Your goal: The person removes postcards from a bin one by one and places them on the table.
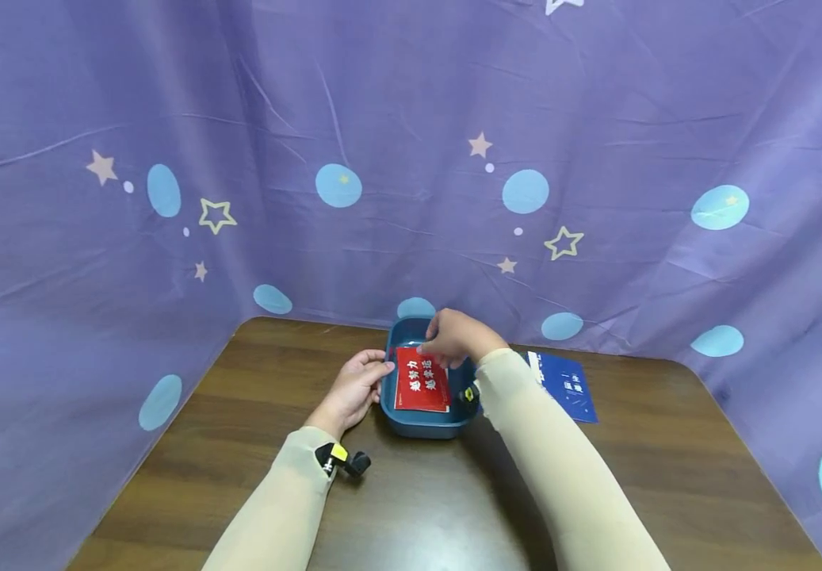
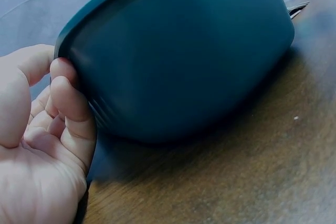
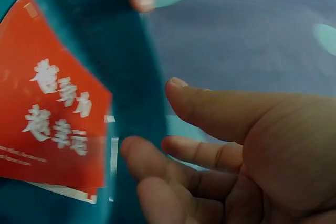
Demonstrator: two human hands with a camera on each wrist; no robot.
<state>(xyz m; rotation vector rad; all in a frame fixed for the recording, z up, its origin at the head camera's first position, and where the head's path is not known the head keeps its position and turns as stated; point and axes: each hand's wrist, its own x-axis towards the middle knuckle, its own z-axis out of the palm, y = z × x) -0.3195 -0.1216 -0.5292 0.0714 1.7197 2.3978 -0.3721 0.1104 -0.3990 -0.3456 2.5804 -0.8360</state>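
Note:
A dark teal plastic bin (image 1: 421, 429) stands on the table. A red card (image 1: 418, 381) with white characters lies in it, with a paler paper edge (image 3: 79, 193) showing beneath. My left hand (image 1: 353, 388) pinches the bin's left rim, thumb on top and fingers against the outer wall (image 2: 178, 61). Over the far right part of the bin hovers my right hand (image 1: 456, 337). In the right wrist view its thumb and fingers (image 3: 194, 153) are apart, with nothing between them, beside the red card.
Right of the bin lies a blue booklet (image 1: 569, 388) with white print, partly hidden by my right sleeve. The brown wooden table (image 1: 268, 373) reaches back to a purple curtain (image 1: 411, 238) with stars and blue spots.

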